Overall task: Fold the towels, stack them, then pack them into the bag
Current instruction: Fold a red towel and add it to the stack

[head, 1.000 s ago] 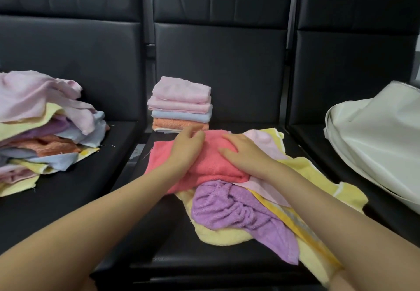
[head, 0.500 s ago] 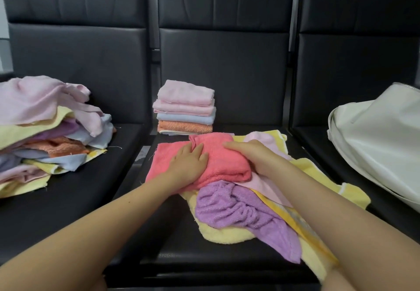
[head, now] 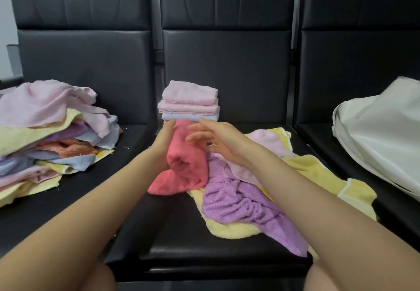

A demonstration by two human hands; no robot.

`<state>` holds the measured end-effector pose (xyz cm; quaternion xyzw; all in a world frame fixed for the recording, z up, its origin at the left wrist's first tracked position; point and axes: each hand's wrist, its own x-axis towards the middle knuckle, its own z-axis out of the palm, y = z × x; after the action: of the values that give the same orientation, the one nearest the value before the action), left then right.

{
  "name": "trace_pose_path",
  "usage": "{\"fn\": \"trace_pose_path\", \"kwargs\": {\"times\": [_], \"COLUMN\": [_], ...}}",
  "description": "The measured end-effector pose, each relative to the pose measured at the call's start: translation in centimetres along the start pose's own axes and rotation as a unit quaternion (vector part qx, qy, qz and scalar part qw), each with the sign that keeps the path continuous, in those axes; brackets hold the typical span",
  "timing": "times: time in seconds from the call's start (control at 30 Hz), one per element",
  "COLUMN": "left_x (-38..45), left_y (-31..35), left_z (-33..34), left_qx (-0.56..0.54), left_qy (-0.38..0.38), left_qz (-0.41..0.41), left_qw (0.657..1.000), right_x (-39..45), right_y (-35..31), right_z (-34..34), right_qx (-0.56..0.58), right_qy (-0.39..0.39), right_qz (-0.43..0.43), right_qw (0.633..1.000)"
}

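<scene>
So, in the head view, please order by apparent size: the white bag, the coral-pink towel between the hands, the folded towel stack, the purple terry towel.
Largest to smallest:
1. White bag, partly cut off by the frame.
2. Purple terry towel.
3. Coral-pink towel and folded towel stack look alike; the stack sits farther away, so unranked.

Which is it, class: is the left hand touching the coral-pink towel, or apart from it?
Touching. The head view shows the left hand pressed against the left side of the raised coral-pink towel, with no gap between palm and cloth.

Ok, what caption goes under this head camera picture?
Left hand lifts a half-folded red towel toward the folded stack; right hand open beside it.
</scene>
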<state>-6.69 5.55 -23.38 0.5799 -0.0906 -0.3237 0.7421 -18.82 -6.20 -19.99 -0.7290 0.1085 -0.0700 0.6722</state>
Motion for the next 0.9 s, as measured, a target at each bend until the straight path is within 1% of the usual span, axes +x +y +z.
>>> {"fn": "trace_pose_path", "kwargs": {"times": [0.07,0.1,0.13,0.23,0.33,0.37,0.4,0.43,0.47,0.53,0.57,0.6,0.7,0.77,0.8,0.83,0.9], "left_x": [-0.7,-1.2,-1.5,-1.8,-1.7,-1.6,-1.6,-1.4,-1.1,-1.2,-1.3,-1.2,-0.7,-0.5,-0.4,-0.5,-0.7], "left_y": [0.4,0.7,1.1,1.7,1.3,0.9,0.4,-0.3,-1.1,-2.8,-3.5,-3.9,-4.1,-4.0,-3.9,-3.7,-3.1], "left_z": [-0.4,-0.4,-0.4,-1.1,-1.7,-1.9,-2.3,-3.0,-3.8,-4.8,-5.1,-5.4,-5.7,-6.0,-6.1,-6.0,-5.5], "left_qx": [0.01,0.032,0.056,0.139,0.177,0.208,0.248,0.308,0.388,0.546,0.588,0.606,0.613,0.609,0.607,0.605,0.597], "left_qy": [-0.039,-0.046,-0.033,0.048,0.112,0.135,0.165,0.191,0.212,0.216,0.216,0.217,0.219,0.216,0.215,0.213,0.209], "left_qz": [-0.021,-0.032,-0.04,-0.034,-0.018,-0.007,0.005,0.021,0.035,0.068,0.085,0.093,0.101,0.108,0.115,0.128,0.165], "left_qw": [0.999,0.998,0.997,0.988,0.978,0.969,0.955,0.932,0.896,0.807,0.775,0.76,0.752,0.756,0.756,0.757,0.757], "right_x": [-0.1,0.0,0.0,0.5,1.0,1.1,1.3,1.4,1.5,1.7,1.8,1.9,1.9,1.8,1.8,1.9,2.0], "right_y": [0.1,0.3,0.6,1.8,2.8,3.0,3.2,3.3,3.3,3.1,3.0,2.9,2.5,2.4,2.5,2.6,2.7], "right_z": [0.5,0.7,0.9,1.0,1.2,1.4,1.6,1.9,2.2,3.2,3.7,4.2,5.6,6.0,6.0,5.9,5.4], "right_qx": [-0.012,-0.015,-0.013,-0.028,-0.062,-0.081,-0.106,-0.14,-0.179,-0.247,-0.276,-0.306,-0.381,-0.39,-0.369,-0.323,-0.175], "right_qy": [0.012,0.03,0.051,0.074,0.053,0.047,0.048,0.052,0.057,0.062,0.06,0.058,0.065,0.078,0.081,0.083,0.08], "right_qz": [-0.01,-0.012,-0.008,0.001,0.052,0.068,0.082,0.089,0.093,0.096,0.098,0.101,0.118,0.138,0.146,0.147,0.133], "right_qw": [1.0,0.999,0.999,0.997,0.995,0.993,0.99,0.985,0.978,0.962,0.954,0.945,0.915,0.907,0.914,0.931,0.972]}}
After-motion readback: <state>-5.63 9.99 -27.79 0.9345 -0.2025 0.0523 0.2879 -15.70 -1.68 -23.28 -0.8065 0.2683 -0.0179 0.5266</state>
